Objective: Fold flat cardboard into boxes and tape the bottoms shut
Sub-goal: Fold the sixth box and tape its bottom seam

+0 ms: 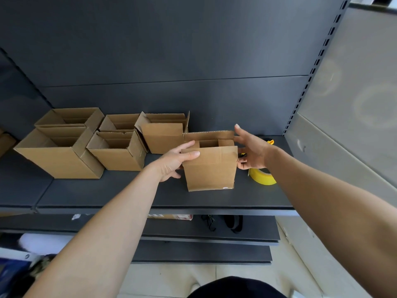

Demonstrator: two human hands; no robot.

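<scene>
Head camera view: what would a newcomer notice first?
Two arms reach to a small cardboard box standing mid-shelf, the left hand gripping its left edge and the right hand open against its right side. A yellow tape roll sits right of it, and open boxes cluster on the dark shelf to the left.

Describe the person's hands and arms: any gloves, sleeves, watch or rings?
The left hand and right hand are ungloved, with no rings visible. The left forearm and right forearm show no sleeves, watch or bracelet up to the frame edge.
</scene>
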